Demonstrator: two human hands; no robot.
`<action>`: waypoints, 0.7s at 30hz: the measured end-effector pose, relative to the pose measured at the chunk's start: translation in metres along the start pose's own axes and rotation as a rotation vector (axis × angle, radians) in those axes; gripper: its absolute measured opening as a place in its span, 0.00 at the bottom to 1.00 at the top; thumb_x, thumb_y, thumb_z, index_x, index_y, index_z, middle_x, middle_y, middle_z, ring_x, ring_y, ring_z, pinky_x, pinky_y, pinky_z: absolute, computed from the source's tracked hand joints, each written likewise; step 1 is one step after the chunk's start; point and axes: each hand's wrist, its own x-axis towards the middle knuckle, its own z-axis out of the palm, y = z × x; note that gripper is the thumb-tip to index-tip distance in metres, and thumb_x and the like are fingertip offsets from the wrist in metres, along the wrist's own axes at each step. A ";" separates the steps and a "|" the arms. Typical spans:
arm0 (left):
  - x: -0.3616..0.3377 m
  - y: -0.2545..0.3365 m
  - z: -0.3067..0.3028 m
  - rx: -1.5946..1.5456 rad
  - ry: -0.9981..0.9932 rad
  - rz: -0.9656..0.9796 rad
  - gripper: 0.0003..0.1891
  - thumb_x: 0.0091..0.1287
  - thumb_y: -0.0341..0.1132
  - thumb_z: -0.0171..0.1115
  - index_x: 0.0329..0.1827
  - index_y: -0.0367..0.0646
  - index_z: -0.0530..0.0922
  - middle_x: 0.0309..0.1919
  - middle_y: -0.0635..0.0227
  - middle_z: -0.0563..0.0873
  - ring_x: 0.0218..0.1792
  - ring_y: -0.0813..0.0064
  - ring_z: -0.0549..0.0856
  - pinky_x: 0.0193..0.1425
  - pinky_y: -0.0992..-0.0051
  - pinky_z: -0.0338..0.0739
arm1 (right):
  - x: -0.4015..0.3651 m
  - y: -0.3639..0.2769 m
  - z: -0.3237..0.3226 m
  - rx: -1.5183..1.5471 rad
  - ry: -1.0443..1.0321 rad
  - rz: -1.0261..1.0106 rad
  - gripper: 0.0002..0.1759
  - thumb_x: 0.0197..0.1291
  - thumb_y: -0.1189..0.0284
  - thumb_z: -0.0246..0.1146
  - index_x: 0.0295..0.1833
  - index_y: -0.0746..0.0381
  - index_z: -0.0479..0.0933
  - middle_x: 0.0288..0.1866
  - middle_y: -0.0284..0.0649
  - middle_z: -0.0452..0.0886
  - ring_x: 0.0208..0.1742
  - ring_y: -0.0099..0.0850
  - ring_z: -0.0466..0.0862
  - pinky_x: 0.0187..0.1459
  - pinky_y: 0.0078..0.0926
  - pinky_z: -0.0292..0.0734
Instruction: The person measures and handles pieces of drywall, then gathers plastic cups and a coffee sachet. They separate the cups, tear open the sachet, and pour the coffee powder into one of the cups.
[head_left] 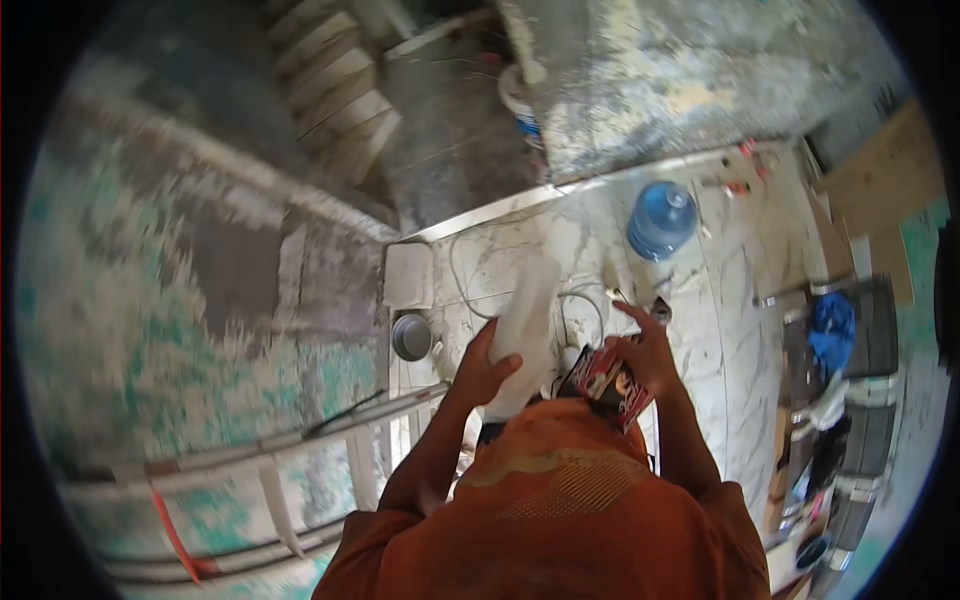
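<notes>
My left hand [487, 372] is closed around a long, whitish, cloudy piece [527, 320] that looks like plastic and tilts up and away from me. Its thumb lies across the near side of the piece. My right hand [648, 358] grips a dark red printed box [620, 385] close to my waist, the index finger stretched out forward. Part of the box is covered by the fingers. Both hands are in front of my orange shirt [570, 490], with a gap between the two things they hold.
A blue water jug [662, 222] stands on the marble-look floor [705, 300]. A grey pot [411, 337] sits by the left wall, above a ladder [270, 480]. Drawers [868, 430] with a blue bag [832, 333] line the right, near cardboard [885, 175]. A thin cable [462, 285] lies ahead.
</notes>
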 end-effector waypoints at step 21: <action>0.487 -0.011 0.068 0.163 -1.418 -0.130 0.42 0.60 0.63 0.67 0.62 0.33 0.70 0.48 0.60 0.82 0.48 0.70 0.83 0.53 0.69 0.78 | 0.216 0.108 0.177 0.929 1.588 0.197 0.24 0.63 0.67 0.68 0.62 0.64 0.77 0.33 0.36 0.85 0.33 0.20 0.80 0.36 0.22 0.77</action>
